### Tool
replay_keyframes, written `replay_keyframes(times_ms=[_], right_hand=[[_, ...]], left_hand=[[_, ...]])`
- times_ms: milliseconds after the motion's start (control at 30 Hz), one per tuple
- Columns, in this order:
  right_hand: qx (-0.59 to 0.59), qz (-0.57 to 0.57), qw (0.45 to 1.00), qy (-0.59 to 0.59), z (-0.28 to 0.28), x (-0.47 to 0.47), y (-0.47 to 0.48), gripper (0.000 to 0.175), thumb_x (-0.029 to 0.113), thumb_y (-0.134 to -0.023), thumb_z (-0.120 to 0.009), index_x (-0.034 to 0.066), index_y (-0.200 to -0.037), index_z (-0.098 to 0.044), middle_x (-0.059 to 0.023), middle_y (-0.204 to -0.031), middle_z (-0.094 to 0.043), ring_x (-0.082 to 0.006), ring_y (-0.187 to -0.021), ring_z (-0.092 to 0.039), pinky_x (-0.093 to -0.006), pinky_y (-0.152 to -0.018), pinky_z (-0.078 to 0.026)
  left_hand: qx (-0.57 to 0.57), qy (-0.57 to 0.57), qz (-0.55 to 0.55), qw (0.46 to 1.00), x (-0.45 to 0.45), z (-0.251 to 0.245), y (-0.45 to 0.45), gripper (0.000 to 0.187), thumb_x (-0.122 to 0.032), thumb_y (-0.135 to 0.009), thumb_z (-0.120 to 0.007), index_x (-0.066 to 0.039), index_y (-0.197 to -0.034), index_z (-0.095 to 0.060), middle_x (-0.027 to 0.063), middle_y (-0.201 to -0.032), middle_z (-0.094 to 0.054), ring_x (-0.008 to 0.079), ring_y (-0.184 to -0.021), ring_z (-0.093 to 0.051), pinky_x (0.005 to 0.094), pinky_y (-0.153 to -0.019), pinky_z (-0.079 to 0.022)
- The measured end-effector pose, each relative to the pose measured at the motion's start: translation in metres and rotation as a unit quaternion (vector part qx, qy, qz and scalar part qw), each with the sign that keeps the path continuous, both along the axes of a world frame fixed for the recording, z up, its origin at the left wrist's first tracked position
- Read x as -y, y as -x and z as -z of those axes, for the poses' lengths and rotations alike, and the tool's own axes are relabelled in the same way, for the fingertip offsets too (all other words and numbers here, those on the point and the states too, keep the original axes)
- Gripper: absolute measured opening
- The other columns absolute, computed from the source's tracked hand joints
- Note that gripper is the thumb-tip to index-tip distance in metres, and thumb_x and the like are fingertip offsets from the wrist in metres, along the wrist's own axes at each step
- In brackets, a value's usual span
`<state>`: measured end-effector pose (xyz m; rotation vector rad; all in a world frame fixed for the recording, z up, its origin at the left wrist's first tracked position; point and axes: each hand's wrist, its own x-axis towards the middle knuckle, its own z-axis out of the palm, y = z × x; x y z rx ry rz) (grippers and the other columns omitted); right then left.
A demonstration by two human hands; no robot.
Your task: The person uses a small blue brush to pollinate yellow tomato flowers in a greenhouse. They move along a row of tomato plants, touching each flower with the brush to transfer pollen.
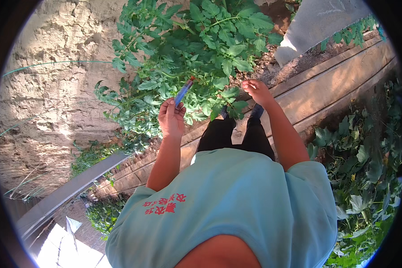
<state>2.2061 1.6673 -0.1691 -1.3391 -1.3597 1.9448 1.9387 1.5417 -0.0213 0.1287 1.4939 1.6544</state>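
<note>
My left hand [172, 115] grips the lower end of a slim blue translucent tube [183, 92], held slanting up and to the right between thumb and fingers. The tube has a dark band and an orange-red tip, which lies in front of the leaves of a tomato plant [194, 50]. To the right of the plant is my right hand [256, 91], raised, with its fingers loosely bent and apart; nothing shows in it. Leaves hang between the two hands, and a few partly cover my feet.
A cracked earthen wall [60, 100] rises at the left, with thin green strings across it. Paving slabs [321, 87] run diagonally under me. Broad-leaved vines [361, 154] grow at the right. A grey sheet [315, 30] is at the upper right, and a grey beam [70, 187] slants at the lower left.
</note>
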Motion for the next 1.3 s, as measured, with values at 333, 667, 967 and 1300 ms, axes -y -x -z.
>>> replay_keyframes(times_ms=[333, 667, 967, 1300], right_hand=[[-0.034, -0.166, 0.985, -0.028, 0.08, -0.014, 0.157, 0.026, 0.011, -0.088, -0.052, 0.0029, -0.112, -0.058, -0.0115, -0.097, -0.065, -0.0152, -0.078, -0.06, -0.0273, -0.071, -0.048], [-0.038, -0.072, 0.944, 0.319, 0.171, -0.032, 0.26, 0.066, -0.008, -0.08, -0.052, 0.0107, -0.138, -0.029, -0.0071, -0.138, -0.036, -0.0226, -0.102, -0.055, -0.0333, -0.073, -0.05], [-0.099, -0.105, 0.912, 0.384, 0.212, -0.035, 0.259, 0.039, 0.006, -0.084, -0.05, 0.0089, -0.123, -0.046, -0.0049, -0.124, -0.053, -0.0221, -0.111, -0.048, -0.0452, -0.089, -0.041], [-0.062, -0.136, 0.89, 0.431, 0.203, -0.032, 0.258, 0.038, 0.01, -0.086, -0.053, 0.0158, -0.124, -0.048, -0.0025, -0.124, -0.053, -0.0193, -0.114, -0.047, -0.0414, -0.083, -0.041]], left_hand=[[0.048, -0.042, -0.068, 0.996, 0.01, 0.05, -0.008, 0.008, -0.01, -0.088, -0.057, -0.007, -0.095, -0.056, 0.0094, -0.092, -0.063, 0.021, -0.08, -0.063, 0.0351, -0.071, -0.054], [0.053, -0.05, -0.096, 0.993, 0.031, 0.079, 0.003, 0.01, -0.012, -0.088, -0.057, -0.006, -0.095, -0.055, 0.0116, -0.099, -0.062, 0.0222, -0.085, -0.062, 0.0361, -0.073, -0.052], [0.039, -0.071, -0.112, 0.99, 0.027, 0.089, 0.013, 0.011, -0.012, -0.087, -0.057, -0.006, -0.097, -0.054, 0.0129, -0.098, -0.062, 0.0231, -0.084, -0.062, 0.0361, -0.072, -0.053], [0.03, -0.075, -0.097, 0.992, 0.023, 0.089, 0.014, 0.013, -0.013, -0.087, -0.057, -0.004, -0.097, -0.055, 0.0138, -0.099, -0.061, 0.0226, -0.084, -0.061, 0.0355, -0.072, -0.052]])
